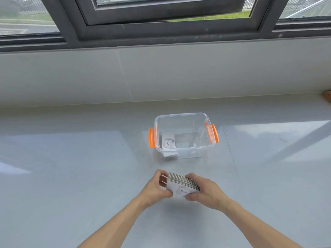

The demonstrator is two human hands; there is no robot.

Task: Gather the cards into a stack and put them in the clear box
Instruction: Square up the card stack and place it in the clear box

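A stack of white cards point(181, 184) is held between both hands just above the grey surface, tilted so its edges face up; the front card reads "love". My left hand point(157, 187) grips the stack's left end and my right hand point(204, 190) grips its right end. Beyond the hands stands the clear box point(180, 152) with orange side clips, its top uncovered. Inside it, against the left wall, lies another small stack of cards point(168, 143) with "love" on top.
The glossy grey surface point(71, 176) spreads wide on both sides. A low tiled wall and a dark window frame point(161, 33) rise behind the box. A small brown object point(328, 96) sits at the far right edge.
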